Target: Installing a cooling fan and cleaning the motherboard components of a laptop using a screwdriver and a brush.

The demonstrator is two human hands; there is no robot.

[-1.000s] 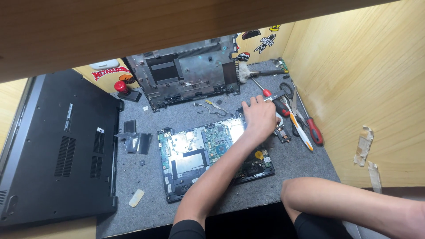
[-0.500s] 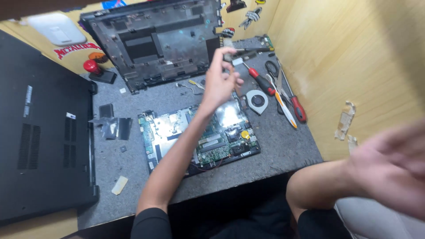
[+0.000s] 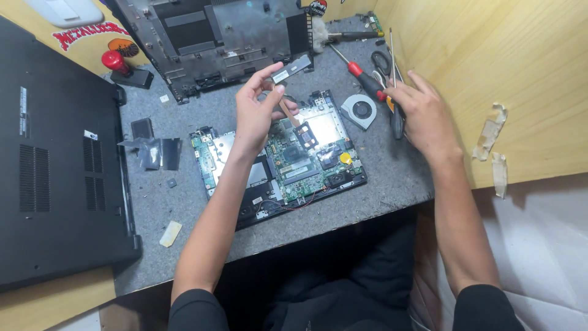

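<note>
The big grey felt-topped counter (image 3: 202,220) holds a green laptop circuit board (image 3: 288,162). Above it, the left hand (image 3: 260,107) pinches a small flat black memory stick (image 3: 291,68) in its fingers; best to grip only the edges and keep it level. The right hand (image 3: 422,110) rests with loose, spread fingers on the red-handled screwdriver (image 3: 364,76) and other tools; what lies under it is hidden. The board's tiny parts are hard to make out.
</note>
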